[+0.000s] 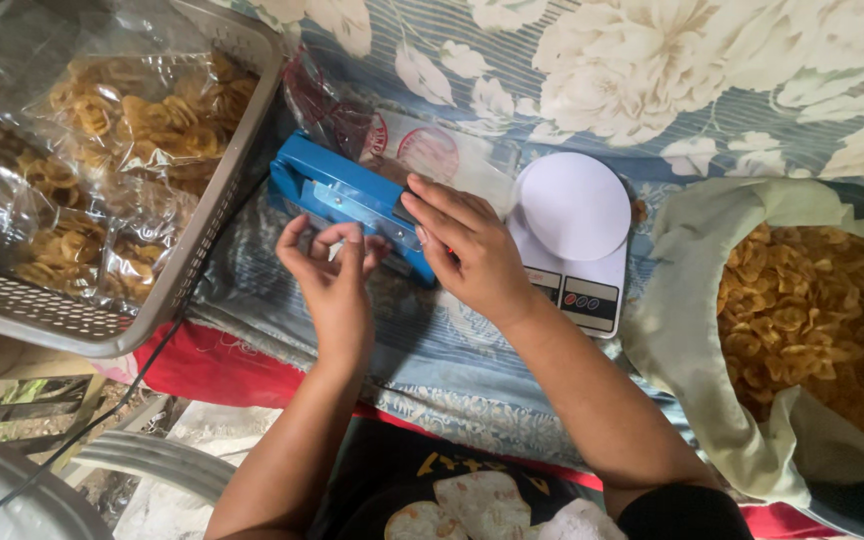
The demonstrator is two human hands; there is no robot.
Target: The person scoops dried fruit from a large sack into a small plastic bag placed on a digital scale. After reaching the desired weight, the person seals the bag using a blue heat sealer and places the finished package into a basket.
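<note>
A floral cloth [712, 90] covers the work surface. At the right, a pale green sack [682, 330] lies open, full of yellow chips [812, 320]. At the left, a grey plastic basket [202, 210] holds sealed clear bags of the same chips [142, 120]. A white kitchen scale [577, 235] sits in the middle, just right of a blue heat sealer [337, 195]. The right hand [467, 250] presses flat on the sealer's arm, fingers together, clamped on nothing. The left hand [332, 280] hovers just beside it, fingers loosely curled and empty.
</note>
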